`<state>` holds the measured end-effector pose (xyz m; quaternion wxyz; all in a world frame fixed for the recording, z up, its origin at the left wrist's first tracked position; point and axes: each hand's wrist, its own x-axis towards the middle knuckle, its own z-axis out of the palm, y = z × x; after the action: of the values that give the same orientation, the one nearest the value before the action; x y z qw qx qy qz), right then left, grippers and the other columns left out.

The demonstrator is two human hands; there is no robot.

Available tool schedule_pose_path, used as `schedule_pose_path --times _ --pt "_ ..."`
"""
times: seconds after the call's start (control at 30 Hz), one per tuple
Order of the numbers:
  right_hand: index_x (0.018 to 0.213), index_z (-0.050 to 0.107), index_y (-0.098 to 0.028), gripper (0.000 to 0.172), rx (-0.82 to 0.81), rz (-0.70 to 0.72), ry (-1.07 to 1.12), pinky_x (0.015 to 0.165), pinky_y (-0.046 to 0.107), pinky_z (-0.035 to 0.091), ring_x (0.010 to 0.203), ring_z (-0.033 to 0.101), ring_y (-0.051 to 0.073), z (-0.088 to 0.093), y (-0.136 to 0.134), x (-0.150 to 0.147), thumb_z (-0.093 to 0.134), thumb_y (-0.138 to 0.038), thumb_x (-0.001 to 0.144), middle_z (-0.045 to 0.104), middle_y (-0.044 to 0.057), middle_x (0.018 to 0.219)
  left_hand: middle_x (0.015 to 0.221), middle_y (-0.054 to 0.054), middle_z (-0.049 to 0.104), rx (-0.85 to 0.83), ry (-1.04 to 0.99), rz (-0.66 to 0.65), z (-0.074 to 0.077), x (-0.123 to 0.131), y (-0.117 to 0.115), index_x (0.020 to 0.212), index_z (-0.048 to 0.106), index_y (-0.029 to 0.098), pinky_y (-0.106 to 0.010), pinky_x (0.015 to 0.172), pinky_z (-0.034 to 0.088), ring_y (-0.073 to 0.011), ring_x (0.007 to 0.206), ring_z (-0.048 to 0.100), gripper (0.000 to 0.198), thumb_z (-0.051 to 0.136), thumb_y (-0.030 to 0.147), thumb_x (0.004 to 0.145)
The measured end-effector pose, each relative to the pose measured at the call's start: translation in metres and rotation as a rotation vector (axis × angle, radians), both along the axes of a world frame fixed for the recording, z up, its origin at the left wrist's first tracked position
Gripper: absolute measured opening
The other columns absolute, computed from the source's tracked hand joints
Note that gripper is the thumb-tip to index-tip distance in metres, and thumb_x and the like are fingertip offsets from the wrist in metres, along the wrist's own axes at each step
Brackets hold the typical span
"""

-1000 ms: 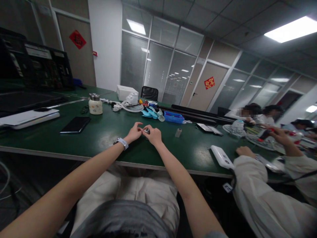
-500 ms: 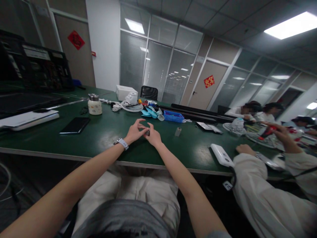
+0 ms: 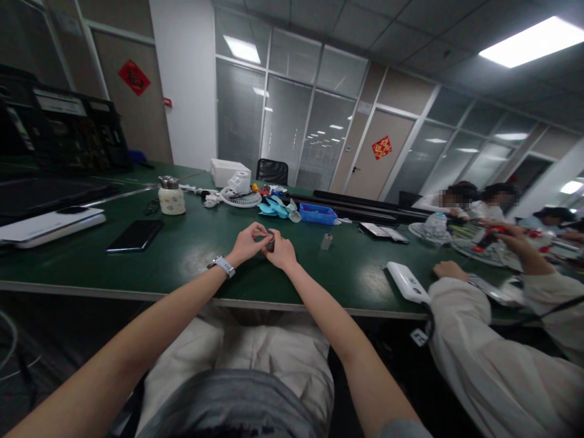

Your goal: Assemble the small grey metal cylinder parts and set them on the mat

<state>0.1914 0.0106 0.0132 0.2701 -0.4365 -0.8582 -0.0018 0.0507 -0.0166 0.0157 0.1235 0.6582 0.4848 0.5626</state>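
Observation:
Just above the green table, my left hand and my right hand meet. My right hand is closed around a small dark metal part, mostly hidden by the fingers. Thumb and fingertips of my left hand are pinched together at its top; whatever lies between them is too small to make out. To the right of my hands a short silvery metal cylinder stands upright on the table. A watch with a pale strap is on my left wrist.
A black phone and a cream jar lie left. Behind my hands are blue fan blades, a white fan grille and a blue basket. A white device lies right, beside a co-worker's sleeve.
My left fingers have closed in from a more spread pose to a pinch at the part. The view has shifted slightly; the co-worker's raised hand holding a red-and-black tool has lowered a little.

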Motion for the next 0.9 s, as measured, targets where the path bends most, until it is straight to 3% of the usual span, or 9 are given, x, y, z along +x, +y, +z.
schedule_pose_path --times 0.1,0.2,0.7,0.9 --pt "0.114 0.055 -0.018 0.045 -0.016 -0.035 -0.063 0.087 0.037 0.041 0.101 0.058 0.025 -0.002 0.003 0.000 0.049 -0.053 0.086 0.065 0.011 0.107 0.084 -0.005 0.072 0.024 -0.004 0.020 -0.004 -0.005 0.006 0.082 0.051 0.021 -0.028 0.067 0.048 -0.0208 0.083 0.069 0.024 0.065 0.040 0.075" --pt "0.096 0.062 -0.017 0.051 0.000 -0.039 -0.128 0.084 0.037 0.041 0.100 0.055 0.025 -0.004 0.005 0.000 0.039 -0.062 0.088 0.064 0.012 0.102 0.082 -0.004 0.072 0.024 -0.005 0.087 -0.005 -0.008 0.008 0.078 0.050 0.021 -0.027 0.063 0.046 -0.0202 0.081 0.068 0.024 0.064 0.040 0.075" --pt "0.090 0.063 -0.017 0.054 0.005 -0.014 -0.116 0.080 0.034 0.040 0.096 0.054 0.023 -0.001 0.001 0.003 0.035 -0.063 0.089 0.063 0.011 0.099 0.081 -0.003 0.068 0.033 -0.033 0.353 -0.003 -0.018 0.009 0.078 0.054 0.021 -0.027 0.067 0.047 -0.0174 0.074 0.063 0.020 0.059 0.040 0.076" --pt "0.088 0.063 -0.016 0.058 -0.015 -0.022 -0.084 0.081 0.036 0.040 0.097 0.055 0.025 -0.001 0.002 0.003 0.029 -0.063 0.091 0.064 0.012 0.101 0.075 -0.002 0.068 -0.105 0.118 0.316 -0.010 -0.022 0.010 0.071 0.056 0.022 -0.027 0.061 0.043 -0.0183 0.067 0.061 0.010 0.061 0.030 0.071"
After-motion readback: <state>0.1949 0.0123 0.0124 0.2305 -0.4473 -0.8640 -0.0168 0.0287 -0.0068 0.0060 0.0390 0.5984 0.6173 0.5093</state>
